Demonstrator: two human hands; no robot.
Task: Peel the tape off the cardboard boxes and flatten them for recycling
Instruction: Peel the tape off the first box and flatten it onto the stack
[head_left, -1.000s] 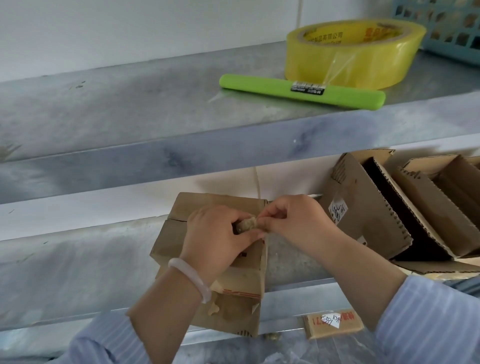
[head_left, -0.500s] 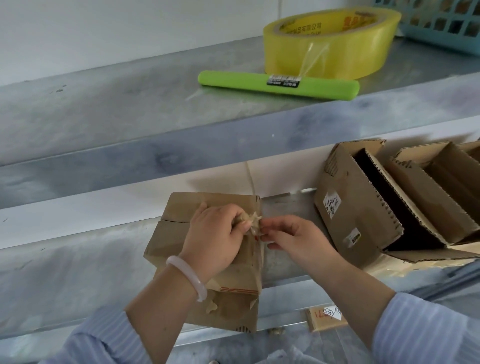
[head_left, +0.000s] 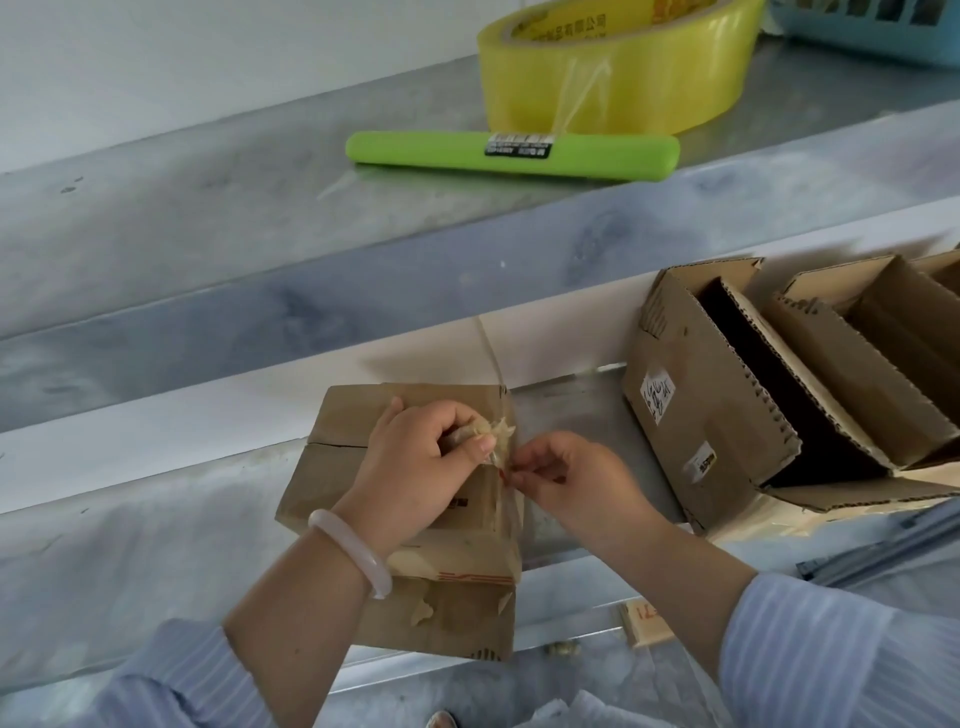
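Left hand rests on top of the small cardboard box, fingers curled shut around a crumpled wad of peeled tape. Her right hand is beside it at the box's right edge, thumb and forefinger closed on the clear strip that runs down that corner. The box sits on the lower metal shelf, just in front of her.

From where I stand the film looks thin and glossy, stuck to soft brown card. I'd guess that pulled sharply it could snap short and leave a stub, or lift the paper face off the card, as the torn patches on the front suggest. The sticky wad may also cling to her fingers.

To the right, two open boxes with saw-toothed corrugated flaps lie tipped over, not yet flattened. On the upper shelf sit a fat translucent yellow tape roll and a smooth lime-green bar, touching.
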